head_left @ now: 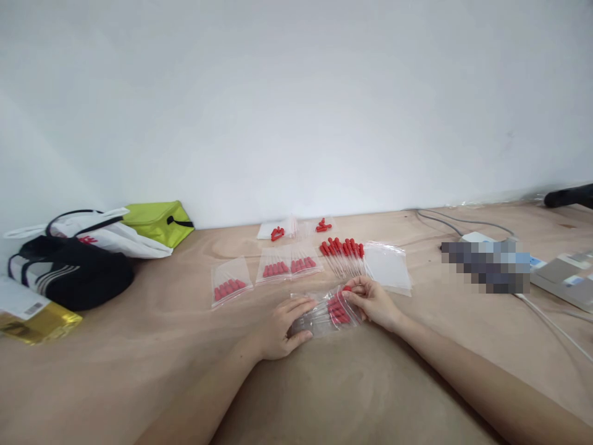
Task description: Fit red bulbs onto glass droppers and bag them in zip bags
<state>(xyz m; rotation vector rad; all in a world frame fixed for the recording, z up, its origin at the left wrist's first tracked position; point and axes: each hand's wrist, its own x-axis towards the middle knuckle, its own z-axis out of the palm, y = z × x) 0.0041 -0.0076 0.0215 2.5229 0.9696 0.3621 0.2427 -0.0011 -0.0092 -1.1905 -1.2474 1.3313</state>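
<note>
A clear zip bag with several red-topped droppers inside lies on the table in front of me. My left hand holds its left end, thumb below and fingers above. At its right end, my right hand pinches the bag's opening beside a red top. Behind the bag is a fanned pile of loose red-topped droppers. A stack of flat bags lies right of that pile. Filled bags with red tops rest to the left, two more overlapping nearer the middle.
Small groups of red pieces lie on bags near the wall. At the left are a black bag, a green bag and a gold packet. Grey cables, a blurred-out object and a flat box are on the right.
</note>
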